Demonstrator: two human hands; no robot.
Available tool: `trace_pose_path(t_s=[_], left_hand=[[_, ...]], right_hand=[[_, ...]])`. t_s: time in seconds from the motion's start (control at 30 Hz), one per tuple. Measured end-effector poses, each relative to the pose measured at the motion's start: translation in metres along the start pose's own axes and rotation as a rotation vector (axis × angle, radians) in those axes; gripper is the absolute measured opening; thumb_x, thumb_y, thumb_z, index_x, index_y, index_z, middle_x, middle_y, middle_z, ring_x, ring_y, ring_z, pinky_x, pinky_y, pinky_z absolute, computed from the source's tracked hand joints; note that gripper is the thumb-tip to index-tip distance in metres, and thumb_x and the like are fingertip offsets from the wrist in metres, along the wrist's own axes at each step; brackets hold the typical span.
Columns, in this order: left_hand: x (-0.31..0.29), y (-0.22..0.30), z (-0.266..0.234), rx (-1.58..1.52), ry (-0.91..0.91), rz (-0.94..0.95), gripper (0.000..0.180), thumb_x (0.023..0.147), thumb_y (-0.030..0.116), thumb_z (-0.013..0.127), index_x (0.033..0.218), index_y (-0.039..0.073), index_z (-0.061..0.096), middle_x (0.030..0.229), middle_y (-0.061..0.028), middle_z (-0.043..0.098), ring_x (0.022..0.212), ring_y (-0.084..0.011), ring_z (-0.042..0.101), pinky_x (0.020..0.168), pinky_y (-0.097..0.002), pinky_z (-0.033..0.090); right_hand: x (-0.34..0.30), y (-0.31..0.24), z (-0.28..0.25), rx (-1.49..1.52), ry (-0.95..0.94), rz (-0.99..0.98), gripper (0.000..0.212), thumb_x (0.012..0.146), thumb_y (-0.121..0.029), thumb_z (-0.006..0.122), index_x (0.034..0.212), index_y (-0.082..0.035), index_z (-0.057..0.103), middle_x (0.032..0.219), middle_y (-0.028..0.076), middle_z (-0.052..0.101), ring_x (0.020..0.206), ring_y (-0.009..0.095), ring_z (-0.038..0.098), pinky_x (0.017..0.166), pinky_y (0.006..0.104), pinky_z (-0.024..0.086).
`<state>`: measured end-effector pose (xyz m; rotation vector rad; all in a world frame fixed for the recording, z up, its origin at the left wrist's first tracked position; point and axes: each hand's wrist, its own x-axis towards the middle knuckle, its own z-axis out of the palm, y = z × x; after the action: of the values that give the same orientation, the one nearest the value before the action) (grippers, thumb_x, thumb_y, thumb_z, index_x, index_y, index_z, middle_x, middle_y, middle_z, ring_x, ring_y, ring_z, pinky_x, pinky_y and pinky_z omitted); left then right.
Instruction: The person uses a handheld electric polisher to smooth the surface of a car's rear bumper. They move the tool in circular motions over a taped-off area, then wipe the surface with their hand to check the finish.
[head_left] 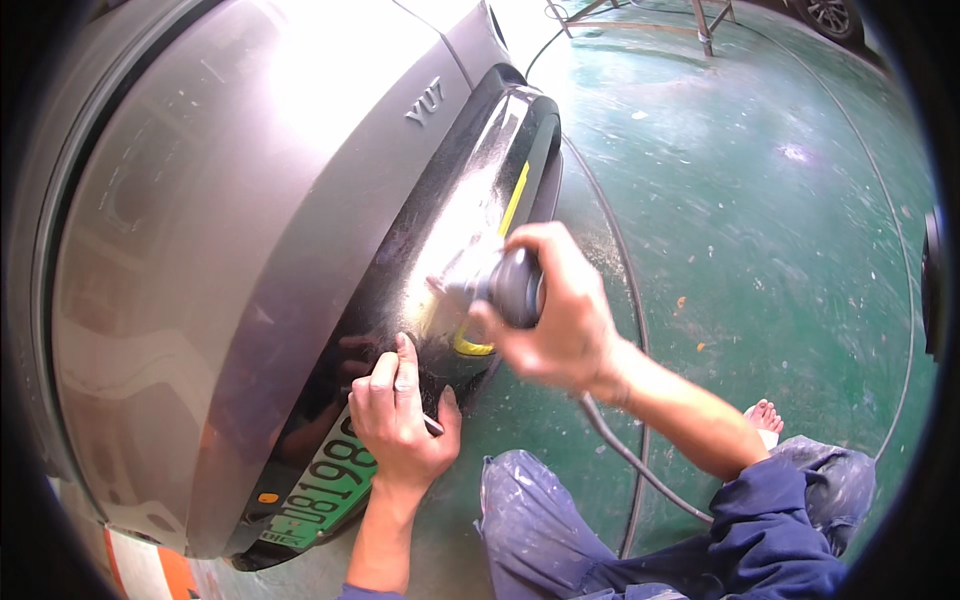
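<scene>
My right hand [565,310] is wrapped around a black hand sander [517,287], smeared by motion. The sander's working end is against the worn black bumper [385,265] of a grey car, where the surface looks pale and dusty. My left hand [405,415] rests on the bumper just above the green licence plate [325,485], its index finger stretched out and its thumb apart. A short grey edge or rod shows beside the left thumb; I cannot tell what it is. Yellow masking tape [515,195] runs along the bumper's lower side and curves below the sander.
A grey hose [625,455] runs from beneath my right wrist across the green floor [750,250]. Thin cable lies further right. A metal stand [705,30] and a car wheel [830,15] are at the back. My blue-trousered knees [530,510] are close in front.
</scene>
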<state>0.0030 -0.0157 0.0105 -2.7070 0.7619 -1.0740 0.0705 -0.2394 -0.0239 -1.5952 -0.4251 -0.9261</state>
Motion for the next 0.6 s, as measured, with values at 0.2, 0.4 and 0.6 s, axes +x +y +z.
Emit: trace_pose_path(t_s=[0.2,0.4,0.6], left_hand=[[-0.004,-0.001,0.0,-0.039,-0.021,0.004,0.072,0.09,0.026,0.073,0.149,-0.012,0.057,0.129,-0.0237,0.06,0.101,-0.0377,0.057,0.091,-0.048,0.047],[-0.001,0.001,0.004,-0.002,0.017,0.02,0.07,0.088,0.029,0.072,0.146,-0.009,0.062,0.126,-0.018,0.062,0.094,-0.0307,0.055,0.085,-0.0434,0.047],[-0.004,-0.002,0.007,-0.01,0.025,0.02,0.07,0.086,0.028,0.072,0.146,-0.009,0.062,0.126,-0.0179,0.062,0.094,-0.0307,0.056,0.085,-0.0433,0.047]], right_hand=[[-0.031,-0.015,0.009,0.068,-0.024,-0.034,0.062,0.078,-0.011,0.09,0.127,0.002,0.054,0.104,0.023,0.06,0.084,0.042,0.07,0.07,0.0457,0.06],[0.023,0.034,-0.006,-0.013,0.125,0.051,0.056,0.08,-0.014,0.089,0.123,0.004,0.057,0.105,0.025,0.064,0.088,0.042,0.071,0.079,0.0469,0.059],[0.02,0.037,-0.001,-0.003,0.173,0.094,0.055,0.08,-0.014,0.088,0.124,-0.003,0.059,0.097,0.015,0.065,0.082,0.024,0.066,0.079,0.0378,0.056]])
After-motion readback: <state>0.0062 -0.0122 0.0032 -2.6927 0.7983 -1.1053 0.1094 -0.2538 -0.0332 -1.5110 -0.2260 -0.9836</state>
